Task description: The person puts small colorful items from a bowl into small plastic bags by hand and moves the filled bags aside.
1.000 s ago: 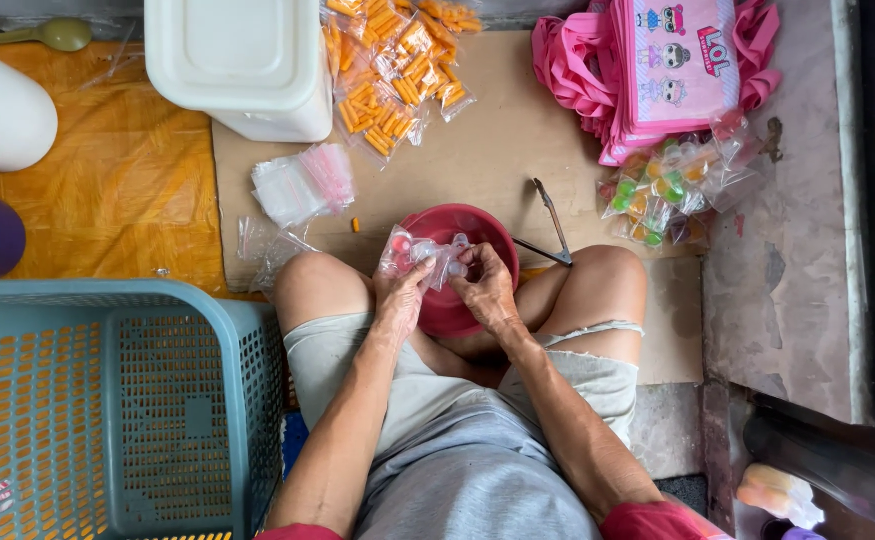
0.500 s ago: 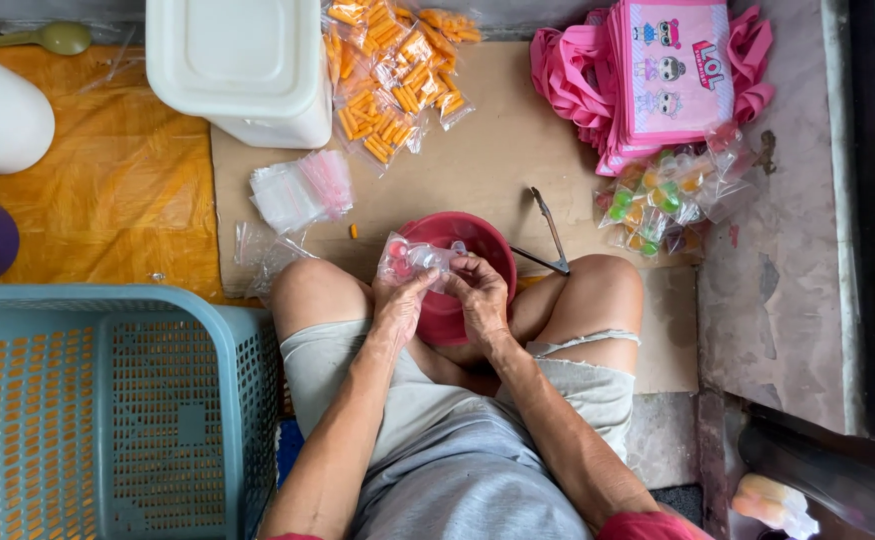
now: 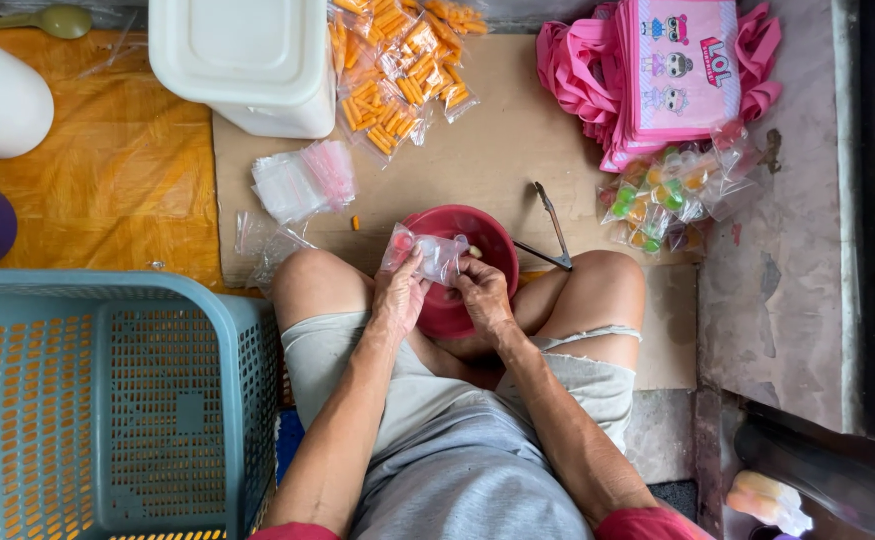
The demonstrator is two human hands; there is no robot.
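Baskets first: a blue-grey plastic laundry basket (image 3: pixel 107 400) fills the near left corner, with an orange cloth (image 3: pixel 107 170) spread beyond it. Next comes a white tub (image 3: pixel 247 60) on the cardboard sheet (image 3: pixel 487 160), a stack of empty clear bags (image 3: pixel 302 180) below it and packets of orange snacks (image 3: pixel 397 70) beside it. In the middle, the person sits cross-legged with a red bowl (image 3: pixel 457 265) between the knees. The left hand (image 3: pixel 399 296) pinches the lower edge of a small clear bag (image 3: pixel 425 252) held just over the bowl's rim (something reddish shows inside it), and the right hand (image 3: pixel 484 292) grips the same bag from the other side, fingers closed on the plastic. Metal tongs (image 3: pixel 552 225) lie just right of the bowl. Further right sit bags of coloured sweets (image 3: pixel 662 195) and a pile of pink tote bags (image 3: pixel 657 70).
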